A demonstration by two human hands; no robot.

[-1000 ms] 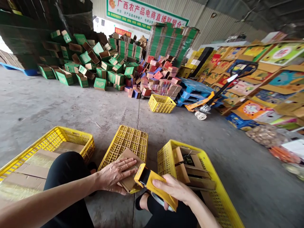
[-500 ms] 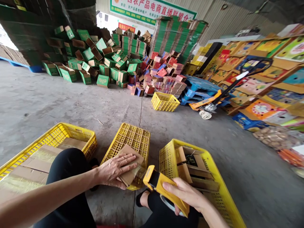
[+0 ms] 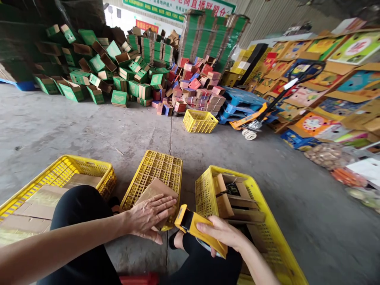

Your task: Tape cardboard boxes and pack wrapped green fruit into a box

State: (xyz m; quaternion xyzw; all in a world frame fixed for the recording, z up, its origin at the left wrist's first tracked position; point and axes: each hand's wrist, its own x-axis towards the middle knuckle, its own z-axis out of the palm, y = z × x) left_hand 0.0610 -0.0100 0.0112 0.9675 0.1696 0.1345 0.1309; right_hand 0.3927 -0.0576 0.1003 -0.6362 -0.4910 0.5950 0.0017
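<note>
A small brown cardboard box [image 3: 153, 190] lies on an upturned yellow crate [image 3: 160, 164] in front of me. My left hand [image 3: 151, 215] is over the box's near side, fingers stretched out flat, palm hidden. Wrapped round a yellow tape dispenser [image 3: 200, 229] is my right hand [image 3: 221, 233], holding it just right of the box. The dispenser's front end points left, and a tape roll partly shows beneath. At right, a yellow crate [image 3: 204, 194] holds open cardboard boxes [image 3: 224, 198] with dark contents. A yellow crate [image 3: 107, 178] at left contains taped cardboard boxes [image 3: 38, 202].
Ahead on the concrete floor stands another yellow crate [image 3: 200, 122]. Behind it are heaped green boxes [image 3: 118, 98], red boxes [image 3: 190, 85] and blue pallets [image 3: 240, 101]. A pallet jack [image 3: 252, 122] and stacked fruit cartons [image 3: 314, 122] stand at right. Something red [image 3: 139, 279] sits below me.
My left hand has shifted slightly right and down across the box. The dispenser in my right hand has moved a little left. The whole view has swung slightly.
</note>
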